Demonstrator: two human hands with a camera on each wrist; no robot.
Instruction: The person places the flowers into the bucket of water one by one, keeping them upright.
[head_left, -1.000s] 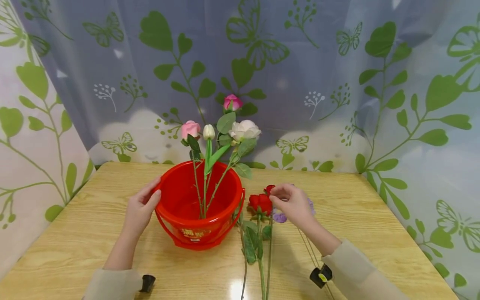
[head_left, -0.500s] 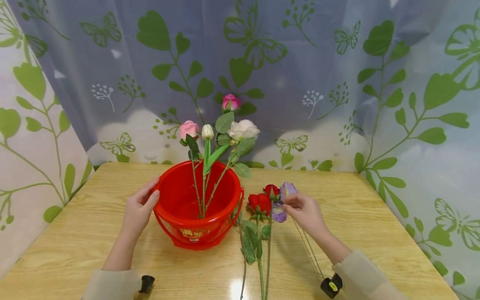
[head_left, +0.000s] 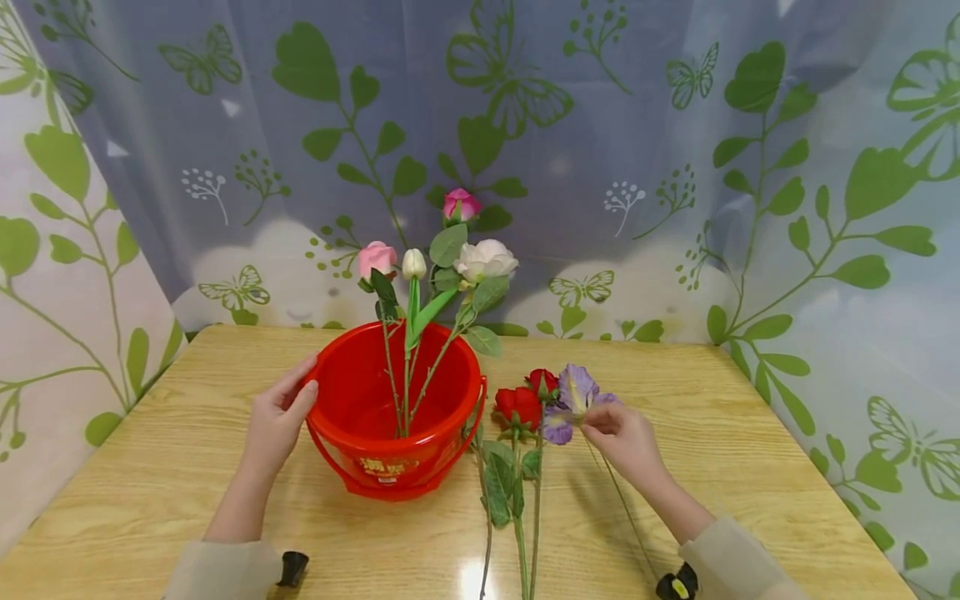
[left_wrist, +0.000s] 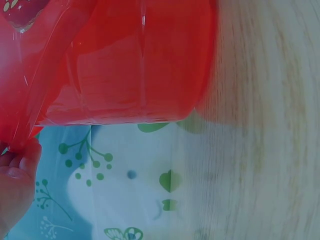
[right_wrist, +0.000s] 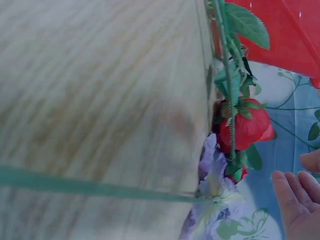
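Note:
My left hand [head_left: 273,421] holds the left rim of a red plastic bucket [head_left: 390,458], its fingers and thumb at the edge; in the left wrist view, the fingers [left_wrist: 17,170] meet the rim. Inside the bucket stand a pink rose [head_left: 377,259], a white tulip [head_left: 413,264], a large white flower [head_left: 486,261] and a magenta bud [head_left: 461,205]. My right hand [head_left: 626,442] is over a purple iris [head_left: 577,388], fingertips overlapping its petals in the head view. In the right wrist view, thumb and fingers [right_wrist: 287,195] are spread apart, holding nothing, beside the iris.
Right of the bucket, red roses [head_left: 519,406] with long leafy stems [head_left: 521,533] lie on the wooden table [head_left: 735,467], stems toward the front edge. The bucket's handle [head_left: 471,433] hangs down its right side. A patterned curtain [head_left: 645,125] stands behind the table.
My right hand has moved right, from beside the red roses to the purple iris, uncovering more petals. The left hand stays at the bucket rim.

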